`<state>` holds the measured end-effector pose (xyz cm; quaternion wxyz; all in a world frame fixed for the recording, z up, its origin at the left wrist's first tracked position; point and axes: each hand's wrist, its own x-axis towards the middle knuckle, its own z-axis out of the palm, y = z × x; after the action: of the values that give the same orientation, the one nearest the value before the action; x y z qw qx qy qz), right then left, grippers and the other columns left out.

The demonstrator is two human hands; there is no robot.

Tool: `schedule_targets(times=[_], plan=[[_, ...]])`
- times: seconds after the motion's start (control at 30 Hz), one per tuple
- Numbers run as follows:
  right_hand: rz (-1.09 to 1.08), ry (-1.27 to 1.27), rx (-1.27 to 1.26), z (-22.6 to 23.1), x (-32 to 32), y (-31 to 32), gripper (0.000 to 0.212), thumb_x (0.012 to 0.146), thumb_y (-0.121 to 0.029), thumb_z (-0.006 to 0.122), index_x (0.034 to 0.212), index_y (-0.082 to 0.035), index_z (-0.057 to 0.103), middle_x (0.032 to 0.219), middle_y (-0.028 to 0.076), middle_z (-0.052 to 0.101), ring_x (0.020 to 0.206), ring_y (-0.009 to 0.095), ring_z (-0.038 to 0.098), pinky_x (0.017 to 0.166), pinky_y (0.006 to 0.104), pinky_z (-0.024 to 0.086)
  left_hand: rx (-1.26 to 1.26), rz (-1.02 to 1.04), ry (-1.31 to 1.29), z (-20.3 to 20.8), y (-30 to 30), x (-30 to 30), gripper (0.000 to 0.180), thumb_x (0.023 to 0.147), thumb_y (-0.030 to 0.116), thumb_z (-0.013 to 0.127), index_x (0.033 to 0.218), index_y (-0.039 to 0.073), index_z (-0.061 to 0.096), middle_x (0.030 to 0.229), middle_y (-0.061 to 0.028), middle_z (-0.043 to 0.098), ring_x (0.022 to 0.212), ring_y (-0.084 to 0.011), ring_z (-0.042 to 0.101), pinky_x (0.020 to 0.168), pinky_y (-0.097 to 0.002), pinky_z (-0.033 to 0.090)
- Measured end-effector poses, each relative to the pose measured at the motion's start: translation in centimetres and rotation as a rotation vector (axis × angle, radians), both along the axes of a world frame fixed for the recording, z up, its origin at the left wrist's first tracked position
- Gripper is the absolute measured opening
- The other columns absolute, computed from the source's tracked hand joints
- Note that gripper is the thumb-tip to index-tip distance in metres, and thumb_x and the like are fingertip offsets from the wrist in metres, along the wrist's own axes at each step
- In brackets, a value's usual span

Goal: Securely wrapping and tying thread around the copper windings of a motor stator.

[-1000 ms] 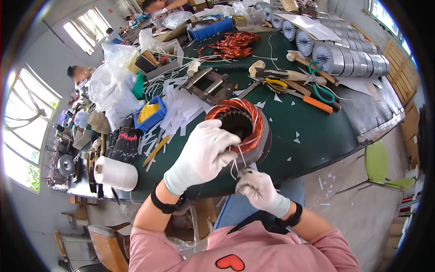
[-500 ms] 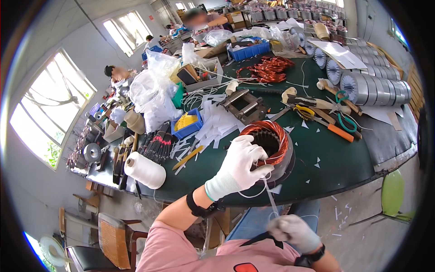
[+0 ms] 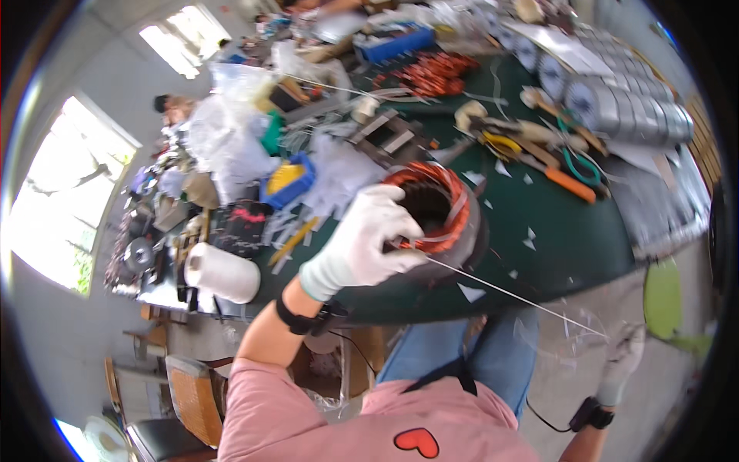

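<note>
A motor stator (image 3: 466, 239) with a ring of red-brown copper winding (image 3: 456, 215) around its open bore stands near the table's front edge. My left hand (image 3: 366, 239), in a white glove, is closed on the winding's near left rim, thumb and fingers pinching it. From that spot a thin white cord (image 3: 512, 294) runs taut down to the right, past the table edge. At its far end my right hand (image 3: 625, 350), also gloved and blurred by motion, is closed on the cord, out over the floor.
Scissors with teal handles (image 3: 579, 158), an orange-handled tool (image 3: 570, 185) and wooden mallets lie right of the stator. Silver stator cores (image 3: 623, 108) are stacked behind them. On the left are a white thread spool (image 3: 223, 273), a blue bin (image 3: 291, 183) and paper strips. A green chair (image 3: 663, 304) stands at right.
My right hand has swung from near my lap far out to the right, drawing the cord straight. My left hand keeps its hold on the winding. The whole view has shifted slightly.
</note>
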<state>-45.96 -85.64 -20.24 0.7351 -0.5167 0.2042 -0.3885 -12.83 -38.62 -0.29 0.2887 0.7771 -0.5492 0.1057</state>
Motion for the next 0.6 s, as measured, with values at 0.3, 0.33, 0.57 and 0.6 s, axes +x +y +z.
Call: schedule_targets(times=[0.3,0.33,0.57,0.6], plan=[[-0.021,0.654,-0.221,8.5,5.8,6.9,0.037,0.104,-0.026,0.05,0.126,-0.001,0.067,0.097,0.003,0.066,0.075,0.005,0.054,0.058,0.0193,0.038,0.083,0.05,-0.097,0.5,-0.5,0.7,0.039,0.086,0.046,0.069,0.091,0.007,0.068,0.086,-0.01,0.062,0.1,-0.0374,0.055,0.096,-0.0445,0.041],[0.149,0.475,-0.272,9.4,8.1,11.0,0.035,0.101,-0.02,0.052,0.125,-0.001,0.067,0.086,-0.002,0.063,0.069,0.003,0.05,0.054,0.0203,0.037,0.073,0.015,-0.093,0.8,-0.9,0.8,0.036,0.089,0.043,0.066,0.091,0.007,0.067,0.086,-0.0109,0.062,0.097,-0.0381,0.055,0.095,-0.0445,0.042],[1.445,0.303,0.388,16.9,18.3,27.1,0.037,0.104,-0.021,0.049,0.134,0.0,0.056,0.063,-0.002,0.05,0.048,0.006,0.04,0.043,0.0227,0.031,0.349,-0.119,-0.202,4.7,-0.7,-0.1,0.023,0.084,0.002,0.063,0.107,0.002,0.06,0.109,-0.0113,0.066,0.103,-0.0361,0.06,0.091,-0.0452,0.05],[1.458,0.32,0.621,16.8,18.7,27.3,0.036,0.104,-0.021,0.049,0.131,0.0,0.056,0.062,0.002,0.053,0.047,0.008,0.043,0.042,0.0234,0.032,0.392,-0.061,-0.083,5.2,-1.1,-0.3,0.018,0.087,0.004,0.061,0.105,0.001,0.062,0.105,-0.0118,0.066,0.1,-0.0335,0.061,0.089,-0.0423,0.051]])
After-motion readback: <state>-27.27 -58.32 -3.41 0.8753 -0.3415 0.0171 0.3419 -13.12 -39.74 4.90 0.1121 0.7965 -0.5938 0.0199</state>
